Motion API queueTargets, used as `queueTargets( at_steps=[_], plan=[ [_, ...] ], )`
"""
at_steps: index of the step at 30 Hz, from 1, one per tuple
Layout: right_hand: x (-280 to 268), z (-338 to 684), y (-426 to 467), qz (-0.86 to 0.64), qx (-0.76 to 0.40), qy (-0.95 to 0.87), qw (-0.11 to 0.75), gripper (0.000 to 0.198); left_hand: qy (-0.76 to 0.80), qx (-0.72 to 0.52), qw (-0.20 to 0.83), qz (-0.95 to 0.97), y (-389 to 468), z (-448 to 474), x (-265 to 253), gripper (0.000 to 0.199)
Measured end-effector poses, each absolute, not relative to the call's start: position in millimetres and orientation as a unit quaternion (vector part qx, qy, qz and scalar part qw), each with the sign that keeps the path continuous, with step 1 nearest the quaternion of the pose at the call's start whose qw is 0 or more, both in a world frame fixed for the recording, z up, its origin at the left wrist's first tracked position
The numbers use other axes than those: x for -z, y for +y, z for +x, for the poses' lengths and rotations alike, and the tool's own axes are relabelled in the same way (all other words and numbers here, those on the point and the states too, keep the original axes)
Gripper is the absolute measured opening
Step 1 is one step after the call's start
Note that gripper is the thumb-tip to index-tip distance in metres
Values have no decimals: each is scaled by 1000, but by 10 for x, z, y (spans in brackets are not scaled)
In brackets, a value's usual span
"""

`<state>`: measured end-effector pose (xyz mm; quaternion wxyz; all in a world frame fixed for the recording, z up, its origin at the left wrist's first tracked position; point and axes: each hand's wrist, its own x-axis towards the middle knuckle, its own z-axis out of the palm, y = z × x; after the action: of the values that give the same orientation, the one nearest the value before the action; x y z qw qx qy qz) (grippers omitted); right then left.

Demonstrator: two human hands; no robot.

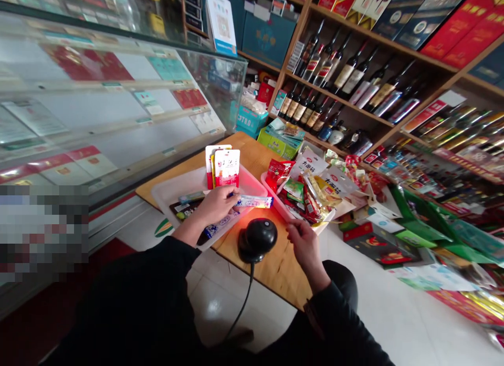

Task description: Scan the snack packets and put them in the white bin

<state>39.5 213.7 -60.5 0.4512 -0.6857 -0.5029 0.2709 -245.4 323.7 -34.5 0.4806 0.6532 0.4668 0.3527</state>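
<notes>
My left hand is closed on one end of a slim blue-and-white packet, which points right, above and behind a black round-headed barcode scanner. Under that hand lies a white plastic basket with several packets in it, including a dark blue one. White-and-red snack pouches stand upright at its back. My right hand has its fingers curled, with nothing visible in them. It is just in front of a second basket, heaped with snack bags.
The wooden table carries both baskets and the scanner, whose cable hangs off the front edge. A glass display counter runs along the left. Bottle shelves stand behind. Open boxes crowd the right.
</notes>
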Motion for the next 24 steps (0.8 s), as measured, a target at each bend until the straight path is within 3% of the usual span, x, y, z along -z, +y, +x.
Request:
queueTargets(
  at_steps=[4,9,13,16,20,24],
  plan=[
    [244,182,2554,-654,-352,-495,450,49,428,-370,465,681,3222,-2371,377,23],
    [191,11,2744,-616,-456,-477,430,38,400,-387,437,706,3200,-2351,380,22],
    [297,-18,2776,-628,-419,-463,464,37,403,-391,441,700,3168,-2375,400,24],
    [327,-26,2772,-643,-384,-467,469,37,419,-381,499,656,3159,-2379,444,27],
    [298,-38,2753,-654,-363,-480,459,38,432,-380,569,588,3135,-2323,482,25],
    [278,-36,2751,-685,-329,-492,425,39,436,-395,565,579,3108,-2255,475,24]
  ],
)
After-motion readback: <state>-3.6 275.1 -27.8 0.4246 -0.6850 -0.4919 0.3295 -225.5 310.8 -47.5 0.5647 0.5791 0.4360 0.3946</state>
